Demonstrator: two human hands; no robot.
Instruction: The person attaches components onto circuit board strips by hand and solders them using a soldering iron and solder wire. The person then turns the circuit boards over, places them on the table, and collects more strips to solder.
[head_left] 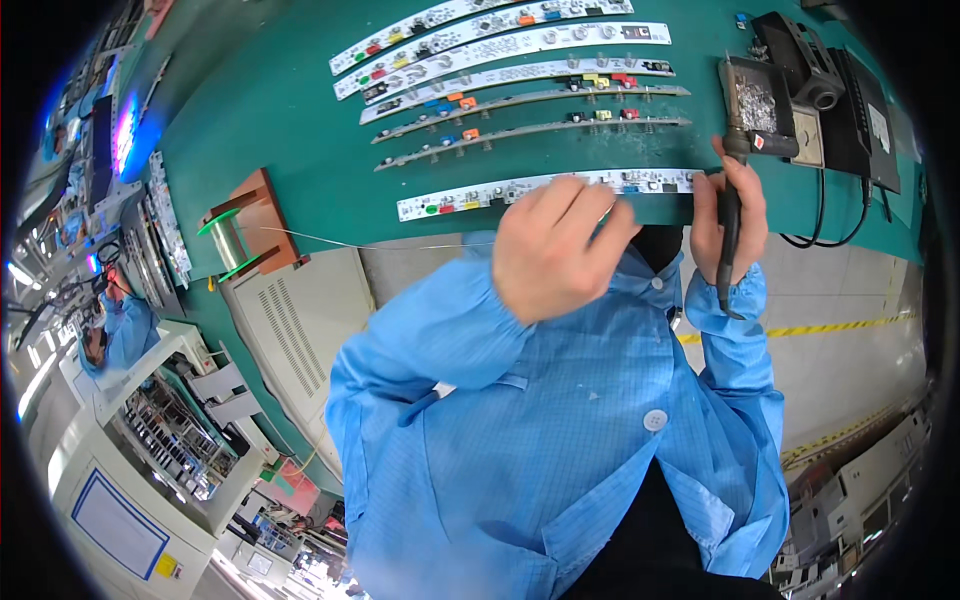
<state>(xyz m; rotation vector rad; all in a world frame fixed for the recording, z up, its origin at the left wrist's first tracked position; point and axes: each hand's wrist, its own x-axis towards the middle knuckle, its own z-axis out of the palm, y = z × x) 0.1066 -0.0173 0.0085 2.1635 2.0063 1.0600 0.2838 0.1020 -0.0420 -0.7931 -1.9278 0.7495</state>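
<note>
— Item one, what's in the right hand (728, 215)?

— A soldering iron (731, 205), black handle, held upright in a closed fist, the fingers wrapped round the grip. Tip end points up, toward the holder with the metal wool (757, 105) just above the fist. The cord runs down from the heel of the hand.

— How would it handle?

— Light and rigid, I'd judge, with a cord that tugs. Only the handle is safe to hold; the metal end above the fingers should be treated as hot.

— Item two, the left hand (555, 250)?

— Curled over the near end of a long white circuit strip (545, 190) at the edge of the green bench (300, 110). Fingers bent, knuckles toward me; a thin solder wire (340, 240) leads in from the spool (228, 238) off to its outer side. Whether the fingertips pinch the wire or press the strip I cannot tell, they are hidden under the hand.

— The strip itself?

— Thin, long, probably springy and easily bent; small coloured parts sit along it. Best held by the bare edges, not the components.

— Beyond the hands?

— More strips (520, 75) laid in rows farther up the bench.
</note>
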